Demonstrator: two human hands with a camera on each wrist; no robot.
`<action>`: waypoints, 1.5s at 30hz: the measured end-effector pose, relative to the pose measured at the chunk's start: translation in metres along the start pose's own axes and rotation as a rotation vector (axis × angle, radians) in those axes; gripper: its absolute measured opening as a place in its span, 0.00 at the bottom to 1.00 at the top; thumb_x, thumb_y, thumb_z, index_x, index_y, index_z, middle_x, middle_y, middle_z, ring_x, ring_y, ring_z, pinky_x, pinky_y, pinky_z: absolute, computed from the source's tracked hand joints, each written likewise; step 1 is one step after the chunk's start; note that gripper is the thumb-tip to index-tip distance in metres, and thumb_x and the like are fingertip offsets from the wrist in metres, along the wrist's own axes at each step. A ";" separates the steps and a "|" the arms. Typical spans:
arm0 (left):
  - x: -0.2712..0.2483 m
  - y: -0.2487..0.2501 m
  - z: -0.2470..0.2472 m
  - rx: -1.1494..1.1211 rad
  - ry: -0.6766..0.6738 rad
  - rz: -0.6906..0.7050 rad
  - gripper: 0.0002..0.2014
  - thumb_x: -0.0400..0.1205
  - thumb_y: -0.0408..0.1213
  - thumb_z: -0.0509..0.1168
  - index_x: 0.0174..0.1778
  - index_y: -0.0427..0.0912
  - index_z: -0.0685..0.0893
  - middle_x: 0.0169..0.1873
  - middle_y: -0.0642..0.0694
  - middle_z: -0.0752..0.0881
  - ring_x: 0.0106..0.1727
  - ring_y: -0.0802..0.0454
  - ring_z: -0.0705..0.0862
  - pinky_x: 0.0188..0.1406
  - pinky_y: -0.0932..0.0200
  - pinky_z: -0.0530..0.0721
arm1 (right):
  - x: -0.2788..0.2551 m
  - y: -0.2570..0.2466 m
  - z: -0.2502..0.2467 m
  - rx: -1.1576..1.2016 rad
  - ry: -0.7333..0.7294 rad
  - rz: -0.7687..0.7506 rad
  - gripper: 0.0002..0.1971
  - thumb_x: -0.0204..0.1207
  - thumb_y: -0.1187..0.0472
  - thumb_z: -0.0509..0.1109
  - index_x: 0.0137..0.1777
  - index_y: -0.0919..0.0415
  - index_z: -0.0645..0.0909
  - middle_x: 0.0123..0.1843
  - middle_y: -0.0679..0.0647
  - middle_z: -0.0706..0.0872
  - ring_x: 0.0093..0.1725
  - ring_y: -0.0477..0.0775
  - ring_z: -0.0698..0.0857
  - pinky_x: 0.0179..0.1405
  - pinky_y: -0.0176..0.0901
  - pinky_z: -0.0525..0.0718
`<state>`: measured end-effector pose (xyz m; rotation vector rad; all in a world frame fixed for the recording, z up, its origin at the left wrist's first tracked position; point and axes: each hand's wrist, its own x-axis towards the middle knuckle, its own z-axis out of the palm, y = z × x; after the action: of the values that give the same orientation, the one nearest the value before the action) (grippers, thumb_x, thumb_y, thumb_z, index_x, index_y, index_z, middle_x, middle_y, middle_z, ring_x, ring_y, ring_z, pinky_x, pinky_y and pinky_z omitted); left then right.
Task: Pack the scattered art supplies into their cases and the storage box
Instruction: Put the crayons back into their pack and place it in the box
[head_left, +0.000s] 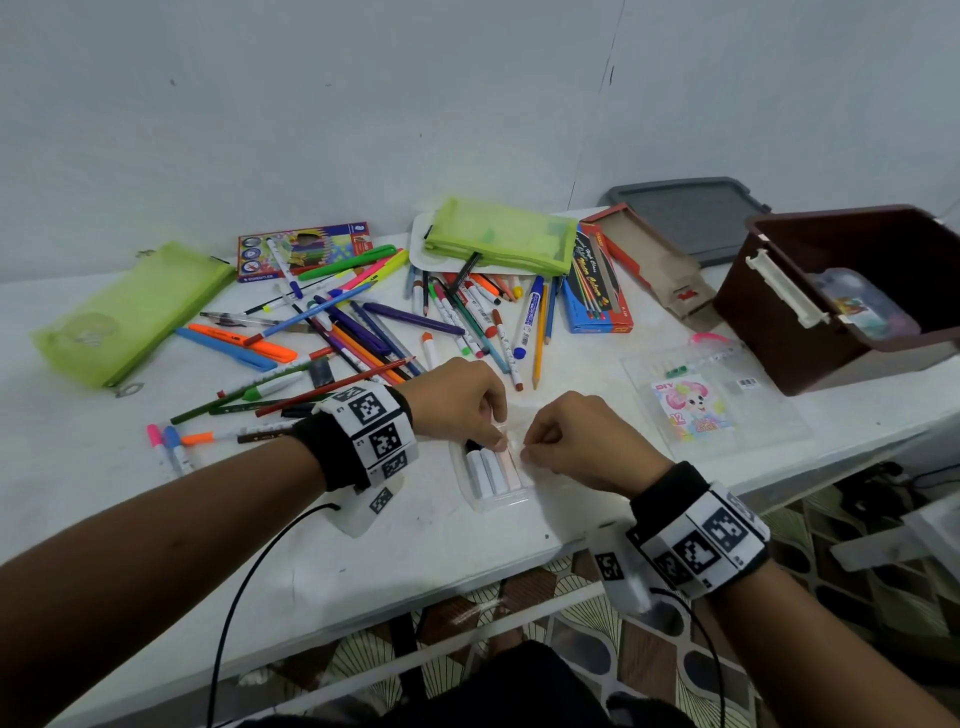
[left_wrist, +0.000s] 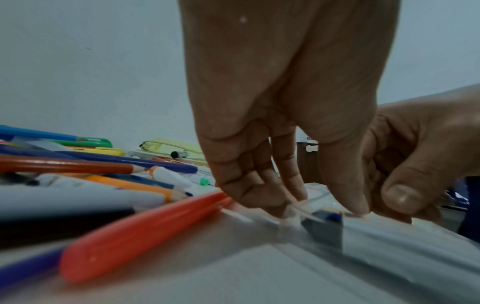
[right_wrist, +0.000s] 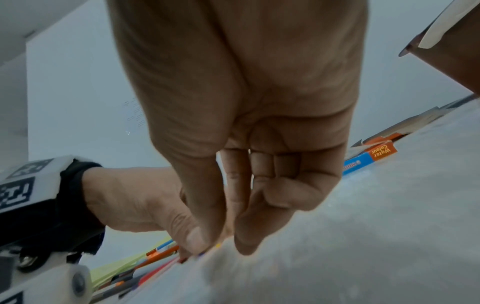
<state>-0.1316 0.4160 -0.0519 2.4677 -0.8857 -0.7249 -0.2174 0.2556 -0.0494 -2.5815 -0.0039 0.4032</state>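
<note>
The thumb and forefinger of the left hand (head_left: 457, 400) are pinched together on the far end of a clear plastic marker case (head_left: 493, 478), and the same edge is pinched by the curled fingers of the right hand (head_left: 582, 441) just at 3 o'clock of it, the two hands almost touching. In the case a row of pale markers (head_left: 493, 470) is seen lying side by side, and it rests near the front edge of the white table (head_left: 415, 545). At 12 o'clock of the hands a loose heap of pens and pencils (head_left: 363, 332) is spread. Two green mesh pouches are laid further out, one at 10 o'clock (head_left: 130, 312) and one at 12 o'clock (head_left: 504, 236). A brown storage box (head_left: 810, 332) stands open at 2 o'clock, with a clear packet of crayons (head_left: 701, 410) lying flat between it and the right hand.
</note>
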 end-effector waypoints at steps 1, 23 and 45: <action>-0.001 -0.002 -0.002 -0.013 0.016 0.001 0.14 0.74 0.45 0.77 0.52 0.44 0.88 0.40 0.54 0.86 0.43 0.58 0.84 0.41 0.65 0.82 | 0.002 -0.001 -0.005 0.000 0.011 0.004 0.06 0.75 0.56 0.76 0.44 0.57 0.91 0.37 0.46 0.89 0.36 0.46 0.86 0.45 0.47 0.88; 0.037 -0.062 -0.055 0.158 0.302 -0.474 0.22 0.74 0.51 0.72 0.30 0.43 0.67 0.26 0.46 0.74 0.27 0.51 0.74 0.23 0.61 0.69 | 0.175 -0.044 -0.057 -0.176 0.005 -0.052 0.12 0.73 0.70 0.67 0.30 0.68 0.85 0.30 0.62 0.87 0.25 0.55 0.82 0.35 0.46 0.87; -0.011 -0.120 -0.088 -0.788 0.548 -0.463 0.07 0.82 0.33 0.69 0.42 0.32 0.86 0.32 0.38 0.86 0.27 0.51 0.86 0.24 0.64 0.83 | 0.231 -0.096 -0.015 -0.477 0.004 -0.266 0.08 0.75 0.57 0.72 0.49 0.61 0.84 0.50 0.59 0.87 0.48 0.61 0.86 0.47 0.50 0.88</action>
<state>-0.0318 0.5270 -0.0443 1.9596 0.1764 -0.3768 0.0152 0.3500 -0.0550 -2.9902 -0.4924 0.3266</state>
